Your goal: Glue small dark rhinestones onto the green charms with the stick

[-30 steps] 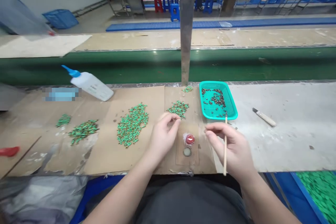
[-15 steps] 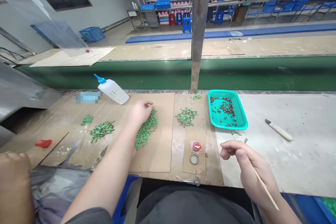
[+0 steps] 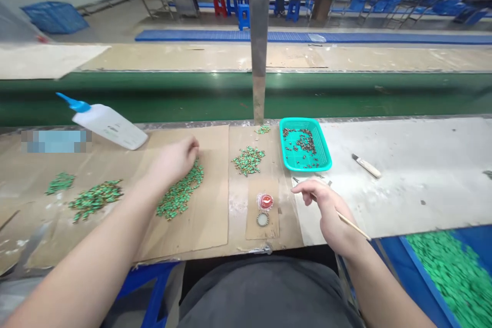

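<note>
L hand [image 3: 177,160] now at far end of pile of tiny green-and-gold pcs [image 3: 180,196] on tabletop [image 3: 215,205], fingers curled, can't tell if gripping; R hand [image 3: 335,218] clasping thin pale wooden stick [image 3: 355,227]. Tiny pcs need fine pinch.

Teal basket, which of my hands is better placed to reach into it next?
Probably your right hand: its fingers are close to the basket, though it holds a stick. Your left hand is farther off, at a green pile.
</note>
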`<state>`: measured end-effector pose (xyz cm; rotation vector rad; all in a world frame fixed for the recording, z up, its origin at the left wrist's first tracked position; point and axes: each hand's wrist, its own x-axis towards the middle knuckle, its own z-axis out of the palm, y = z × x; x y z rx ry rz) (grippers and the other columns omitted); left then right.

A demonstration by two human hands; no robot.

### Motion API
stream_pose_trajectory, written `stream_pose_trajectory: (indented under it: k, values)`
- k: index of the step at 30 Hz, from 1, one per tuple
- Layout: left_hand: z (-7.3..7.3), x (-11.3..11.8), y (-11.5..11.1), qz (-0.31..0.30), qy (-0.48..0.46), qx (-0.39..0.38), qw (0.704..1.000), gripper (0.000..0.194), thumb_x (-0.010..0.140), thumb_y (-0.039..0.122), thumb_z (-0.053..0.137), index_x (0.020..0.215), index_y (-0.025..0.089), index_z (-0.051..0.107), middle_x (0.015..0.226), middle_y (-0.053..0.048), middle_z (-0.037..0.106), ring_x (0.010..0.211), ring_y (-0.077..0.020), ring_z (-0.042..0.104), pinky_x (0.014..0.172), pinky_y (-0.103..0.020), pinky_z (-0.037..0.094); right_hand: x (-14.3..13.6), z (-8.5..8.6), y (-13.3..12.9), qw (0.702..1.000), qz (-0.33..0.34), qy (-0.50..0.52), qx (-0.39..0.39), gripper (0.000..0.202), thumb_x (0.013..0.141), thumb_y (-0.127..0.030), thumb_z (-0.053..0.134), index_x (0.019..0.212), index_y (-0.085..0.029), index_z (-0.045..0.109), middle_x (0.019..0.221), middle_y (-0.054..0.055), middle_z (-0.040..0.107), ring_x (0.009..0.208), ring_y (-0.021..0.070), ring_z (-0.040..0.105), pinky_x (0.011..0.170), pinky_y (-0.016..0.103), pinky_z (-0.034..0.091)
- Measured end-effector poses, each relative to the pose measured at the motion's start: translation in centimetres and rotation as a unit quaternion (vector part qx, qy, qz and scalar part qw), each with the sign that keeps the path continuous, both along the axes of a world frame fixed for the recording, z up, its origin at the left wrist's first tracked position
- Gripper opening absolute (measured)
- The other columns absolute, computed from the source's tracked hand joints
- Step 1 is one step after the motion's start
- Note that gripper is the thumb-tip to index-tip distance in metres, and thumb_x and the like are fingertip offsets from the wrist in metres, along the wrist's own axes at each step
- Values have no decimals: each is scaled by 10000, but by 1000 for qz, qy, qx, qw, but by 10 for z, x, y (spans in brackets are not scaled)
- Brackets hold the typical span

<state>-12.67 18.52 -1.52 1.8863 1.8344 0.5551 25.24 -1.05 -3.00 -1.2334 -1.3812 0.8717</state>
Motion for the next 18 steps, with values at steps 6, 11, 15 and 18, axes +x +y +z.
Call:
stream_pose_trajectory:
  k: [6,11,15,18]
  values:
    - [-3,6,-54,17,-185,-26,982,385,785,640,1007,844,275,900,905,-75,925,865,-336,858,766,-409,702,0,-16,13,990,19,83,-116,313,1061,-535,882,1143,-238,936,903,35,825,841,221,793,833,382,709]
    - [-18,37,-97,50,-318,-80,943,472,637,600,1106,917,275,910,896,-89,919,870,-332,884,840,-438,751,-9,-42,25,980,24,136,-145,458,985,-675,929,994,-217,928,942,73,874,829,219,815,842,400,739]
    - [-29,57,-118,76,-388,-125,910,479,606,538,1131,898,231,906,789,-71,876,732,-270,836,732,-388,722,-16,-57,29,970,3,177,-168,520,918,-731,982,915,-228,849,889,51,855,781,214,817,813,401,753]
    - [-32,68,-129,87,-425,-154,888,436,554,474,1163,778,222,887,698,-56,837,657,-226,781,640,-326,661,-18,-61,27,964,-8,195,-178,556,891,-745,1010,898,-233,794,867,40,841,790,222,833,821,411,770]
